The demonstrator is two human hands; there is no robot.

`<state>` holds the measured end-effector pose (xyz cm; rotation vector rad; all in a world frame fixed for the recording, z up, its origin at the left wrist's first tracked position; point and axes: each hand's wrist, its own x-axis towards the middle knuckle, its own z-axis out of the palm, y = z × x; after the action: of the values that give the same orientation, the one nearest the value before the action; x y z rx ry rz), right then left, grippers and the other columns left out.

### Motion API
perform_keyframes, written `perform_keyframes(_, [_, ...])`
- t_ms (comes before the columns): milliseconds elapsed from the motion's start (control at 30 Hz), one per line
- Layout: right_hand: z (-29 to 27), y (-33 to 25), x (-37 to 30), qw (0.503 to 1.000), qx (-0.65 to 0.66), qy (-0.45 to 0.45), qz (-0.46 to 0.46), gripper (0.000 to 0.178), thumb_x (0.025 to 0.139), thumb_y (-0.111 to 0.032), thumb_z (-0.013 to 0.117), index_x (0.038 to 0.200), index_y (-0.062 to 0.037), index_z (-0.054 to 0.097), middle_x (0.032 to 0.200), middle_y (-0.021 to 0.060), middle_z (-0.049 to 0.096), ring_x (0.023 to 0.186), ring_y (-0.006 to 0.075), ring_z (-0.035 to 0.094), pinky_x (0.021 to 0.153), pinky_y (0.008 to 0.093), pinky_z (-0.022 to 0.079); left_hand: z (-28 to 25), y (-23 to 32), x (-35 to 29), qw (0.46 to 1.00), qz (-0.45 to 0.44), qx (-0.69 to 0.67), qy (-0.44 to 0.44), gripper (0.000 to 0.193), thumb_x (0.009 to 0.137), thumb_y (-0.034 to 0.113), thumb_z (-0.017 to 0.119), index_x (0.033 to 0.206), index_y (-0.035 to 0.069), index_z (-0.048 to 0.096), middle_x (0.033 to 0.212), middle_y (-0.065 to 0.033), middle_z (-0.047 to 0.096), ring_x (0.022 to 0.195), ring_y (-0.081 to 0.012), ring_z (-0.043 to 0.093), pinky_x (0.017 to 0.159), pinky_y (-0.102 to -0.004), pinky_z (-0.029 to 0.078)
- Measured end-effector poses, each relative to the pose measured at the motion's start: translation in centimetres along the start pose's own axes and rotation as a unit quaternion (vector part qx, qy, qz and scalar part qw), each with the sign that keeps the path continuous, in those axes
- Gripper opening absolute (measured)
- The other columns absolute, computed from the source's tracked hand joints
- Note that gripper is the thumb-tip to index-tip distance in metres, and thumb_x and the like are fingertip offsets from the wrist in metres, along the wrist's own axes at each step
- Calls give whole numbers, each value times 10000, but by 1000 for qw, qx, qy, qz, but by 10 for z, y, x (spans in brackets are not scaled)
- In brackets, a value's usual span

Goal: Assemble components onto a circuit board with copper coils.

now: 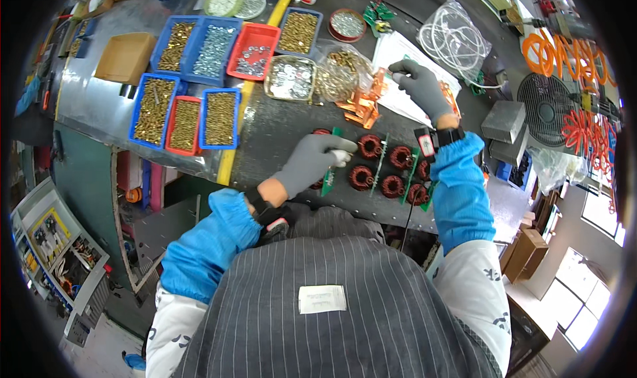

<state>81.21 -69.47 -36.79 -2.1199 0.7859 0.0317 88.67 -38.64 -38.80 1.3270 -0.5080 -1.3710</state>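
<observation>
My left hand (313,160), in a grey glove with white fingertips, is closed at the leftmost green circuit board (327,181), its fingers across the board's upper edge. Dark red wire-wound ring coils (361,177) stand in rows between several such boards to the right of it. Farther out, my right hand (423,89), gloved the same way, hovers over white paper sheets (398,49) with its fingers curled together. Whatever is between those fingertips is too small to make out. Just left of that hand lies a pile of bent copper pieces (362,107).
Blue bins (151,110) and red bins (254,51) of brass and silver fasteners fill the left. A metal tin (290,78) and a clear bag (338,73) stand beside the copper. Bagged white tubing (454,38), grey metal blocks (504,121) and a black fan (546,109) are at right.
</observation>
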Motion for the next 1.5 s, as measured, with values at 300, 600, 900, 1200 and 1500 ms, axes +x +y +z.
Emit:
perform_keyframes(300, [0,44,-153,989,142,25,46,280,909,-130,659,1165,-20,681,922,70,718,831,94,628,762,274,507,81,-64,58,988,-65,135,38,152,908,10,623,1053,-25,599,963,-108,660,867,-159,672,758,-282,575])
perform_keyframes(600, [-9,92,-194,983,175,40,39,265,914,-108,639,1162,-23,680,906,67,721,779,99,637,708,283,514,105,-72,66,983,-73,138,101,124,852,-13,676,959,-10,613,853,-89,657,762,-170,672,680,-298,560])
perform_keyframes(900, [2,79,-148,990,138,-16,-5,253,930,-140,612,1146,-29,681,922,95,717,870,142,656,795,296,512,102,-91,69,988,-92,84,87,144,901,-5,634,1041,8,603,951,-60,631,862,-143,641,797,-284,553])
perform_keyframes(1200, [10,43,-64,997,50,-33,-45,252,917,-208,640,1120,-79,712,897,91,723,823,158,665,772,308,518,99,-83,68,982,-154,42,98,191,910,95,678,1080,10,672,950,-49,691,822,-121,643,728,-278,525])
perform_keyframes(1500, [40,9,39,983,-111,7,-145,236,878,-219,620,1071,-126,719,965,126,732,899,308,700,809,387,543,82,-90,72,978,-204,-46,4,233,913,177,703,1035,-20,722,795,-12,643,706,-112,574,660,-255,494])
